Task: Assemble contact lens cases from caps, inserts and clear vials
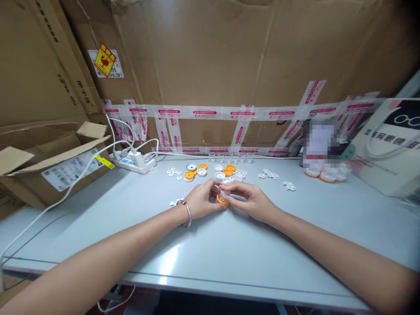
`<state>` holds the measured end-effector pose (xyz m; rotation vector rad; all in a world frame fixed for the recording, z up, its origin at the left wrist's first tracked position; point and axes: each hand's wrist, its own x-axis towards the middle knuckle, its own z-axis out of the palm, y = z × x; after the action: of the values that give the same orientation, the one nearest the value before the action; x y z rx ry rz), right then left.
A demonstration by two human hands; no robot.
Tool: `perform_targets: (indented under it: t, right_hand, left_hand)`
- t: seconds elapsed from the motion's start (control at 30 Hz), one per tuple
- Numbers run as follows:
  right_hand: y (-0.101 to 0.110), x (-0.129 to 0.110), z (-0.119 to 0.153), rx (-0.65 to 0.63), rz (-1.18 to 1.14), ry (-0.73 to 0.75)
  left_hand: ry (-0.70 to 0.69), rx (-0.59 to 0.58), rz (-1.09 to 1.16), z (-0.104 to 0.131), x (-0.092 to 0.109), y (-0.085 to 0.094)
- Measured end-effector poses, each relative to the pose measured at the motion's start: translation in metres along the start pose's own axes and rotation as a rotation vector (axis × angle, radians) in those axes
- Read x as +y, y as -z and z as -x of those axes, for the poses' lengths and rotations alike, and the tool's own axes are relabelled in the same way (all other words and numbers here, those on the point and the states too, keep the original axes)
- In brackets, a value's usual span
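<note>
Between my two hands, above the middle of the table, is an orange disc (222,200) with a clear plastic piece (224,191) on top of it. My left hand (202,199), with a silver bracelet at the wrist, grips the orange disc from the left. The fingers of my right hand (250,199) close round the clear piece from the right. Just beyond my hands lie orange and white discs (201,173), more discs (231,168) and printed white pieces (240,174). Small white parts (173,172) are scattered farther left.
Clear cups (231,158) line the back edge. Orange-based clear pieces (328,174) stand at the right beside a white bag (390,148). A power strip (134,162) with cables and an open carton (55,162) are at the left. Large cardboard (210,57) forms the back.
</note>
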<state>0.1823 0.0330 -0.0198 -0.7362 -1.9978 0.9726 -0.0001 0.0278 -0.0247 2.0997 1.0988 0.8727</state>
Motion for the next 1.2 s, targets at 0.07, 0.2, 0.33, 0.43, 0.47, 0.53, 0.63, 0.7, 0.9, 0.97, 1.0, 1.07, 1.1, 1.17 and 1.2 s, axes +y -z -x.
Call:
perform_targets:
  t: [0.07,0.2,0.33,0.43,0.47,0.53,0.63,0.7,0.9,0.97,1.0,1.07,1.1,1.17,1.2]
  right_hand:
    - [-0.0012,0.0004,0.0000,0.013,0.032,0.019]
    - [-0.0028,0.0042,-0.0014,0.065,0.131,0.052]
    - [-0.0035,0.0067,-0.0018,0.089,0.162,0.068]
    - [-0.0028,0.0065,-0.0010,0.035,0.076,0.035]
    - [-0.0023,0.0066,-0.0009,0.017,0.037,0.016]
    - [-0.0010,0.0071,-0.0013,-0.002,-0.044,-0.029]
    - [0.0007,0.0079,-0.0024,-0.019,-0.127,-0.078]
    - [0.0008,0.0076,-0.0027,-0.019,-0.113,-0.064]
    - [-0.0016,0.0056,-0.0028,-0.001,0.005,-0.008]
    - [-0.0012,0.0055,-0.0025,-0.017,0.054,0.010]
    - [-0.0007,0.0054,-0.0023,-0.028,0.082,0.023]
    - [0.0006,0.0051,-0.0016,-0.050,0.140,0.056]
    - [0.0012,0.0049,-0.0013,-0.061,0.166,0.072]
    - [0.0018,0.0047,-0.0010,-0.078,0.206,0.105]
    - [0.0017,0.0048,-0.0011,-0.081,0.218,0.117]
  left_hand:
    - [0.009,0.002,0.005,-0.0001,0.0004,-0.0010]
    - [0.021,0.003,0.013,0.0001,0.0015,-0.0023]
    - [0.024,0.008,0.004,0.0003,0.0024,-0.0024]
    - [0.019,0.009,-0.007,0.0004,0.0027,-0.0018]
    - [0.018,0.011,-0.011,0.0004,0.0027,-0.0016]
    - [0.017,0.010,-0.018,0.0003,0.0024,-0.0013]
    - [0.015,0.004,-0.028,-0.0001,0.0021,-0.0008]
    - [0.012,0.000,-0.033,-0.0005,0.0024,-0.0003]
    - [0.002,-0.011,-0.040,-0.0011,0.0043,0.0008]
    - [0.003,-0.011,-0.044,-0.0008,0.0048,0.0008]
    - [0.003,-0.012,-0.047,-0.0007,0.0050,0.0008]
    - [0.001,-0.015,-0.051,-0.0005,0.0054,0.0012]
    - [0.000,-0.017,-0.052,-0.0005,0.0055,0.0014]
    - [0.002,-0.020,-0.051,-0.0007,0.0055,0.0019]
    - [0.003,-0.020,-0.049,-0.0008,0.0055,0.0020]
